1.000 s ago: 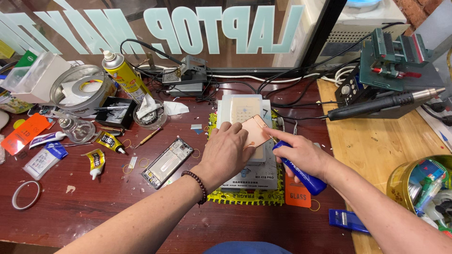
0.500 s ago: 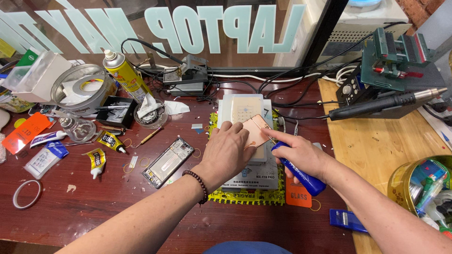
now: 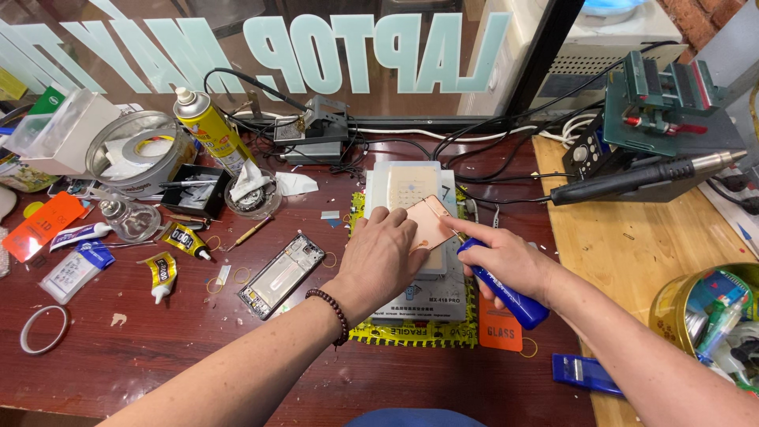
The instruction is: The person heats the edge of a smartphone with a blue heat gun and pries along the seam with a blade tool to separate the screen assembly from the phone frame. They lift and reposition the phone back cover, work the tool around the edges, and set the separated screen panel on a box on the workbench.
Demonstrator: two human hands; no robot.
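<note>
**Hands at work on a copper-coloured sheet at a cluttered repair tabletop**

Clutter fills the left of the dark red tabletop point(image 3: 142, 356): a ring of clear tape point(image 3: 43, 330) near the edge, an orange card point(image 3: 38, 225), small yellow-and-black glue tubes point(image 3: 162, 273), a round metal tin point(image 3: 136, 154) and a yellow spray can point(image 3: 207, 130) standing upright behind them. A bare phone frame point(image 3: 281, 274) lies flat, just left of the left hand.

The left hand point(image 3: 379, 257), a dark bead bracelet point(image 3: 332, 312) on its wrist, lies palm down with fingers point(image 3: 387, 221) held close together and pressed flat on the near-left part of a thin copper-coloured sheet point(image 3: 431, 221). That sheet rests on a white heating pad unit point(image 3: 411, 178) at the middle of the tabletop, which stands on a yellow mat point(image 3: 411, 334).

The right hand point(image 3: 506, 261) is wrapped around a blue tool point(image 3: 502, 285), its fingers closed on the handle, the index finger stretched along it so the tip meets the right edge of the sheet. An orange tag point(image 3: 500, 330) lies under this hand.

Further right, on a pale wooden board point(image 3: 632, 245), rest a black hot-air handle point(image 3: 632, 180), a green vise point(image 3: 660, 91) and a round tin of oddments point(image 3: 711, 316).
</note>
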